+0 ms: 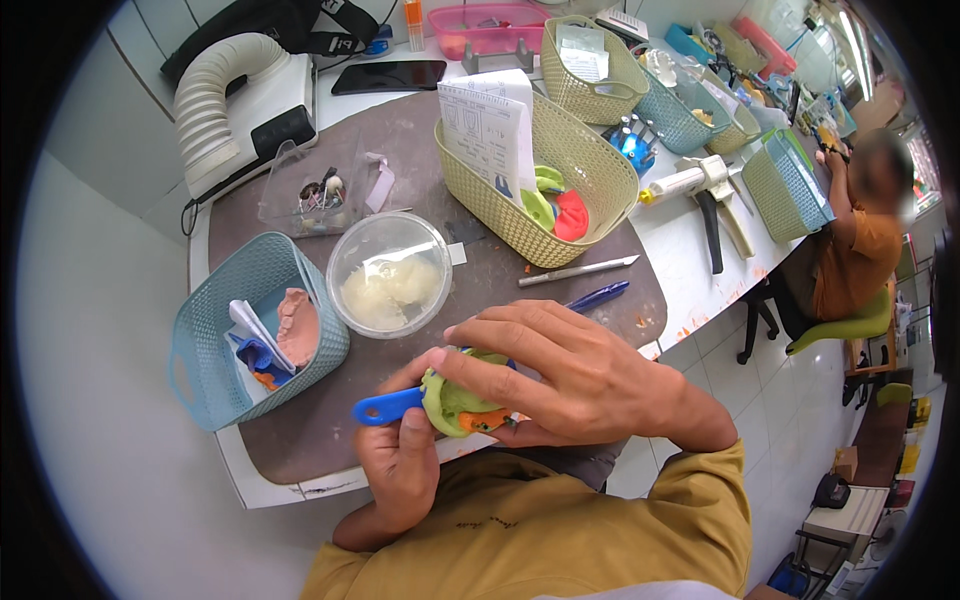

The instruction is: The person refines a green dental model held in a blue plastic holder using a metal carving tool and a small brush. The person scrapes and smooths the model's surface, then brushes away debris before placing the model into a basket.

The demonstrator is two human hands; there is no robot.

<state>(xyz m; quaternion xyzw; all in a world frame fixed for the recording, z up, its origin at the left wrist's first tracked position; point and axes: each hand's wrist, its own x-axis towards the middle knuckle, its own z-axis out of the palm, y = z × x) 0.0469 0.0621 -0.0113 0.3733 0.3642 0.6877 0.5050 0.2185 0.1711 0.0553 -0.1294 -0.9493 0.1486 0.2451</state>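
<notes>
Just past the table's near edge, a dental impression tray is between my hands. Its blue handle points left, and lime-green impression material with an orange patch fills it. My left hand is closed on the tray near the handle, thumb on the near side and fingers partly hidden behind. Across the top reaches my right hand, its fingers curved over the green material and gripping the far and right sides. The tray's far side is covered by those fingers. A blue pen lies just beyond my right hand.
A round clear tub with pale material and a blue basket holding a pink dental cast stand left. Beyond lie a scalpel-like knife and a yellow basket with impressions. A dispensing gun lies right; another person sits farther off.
</notes>
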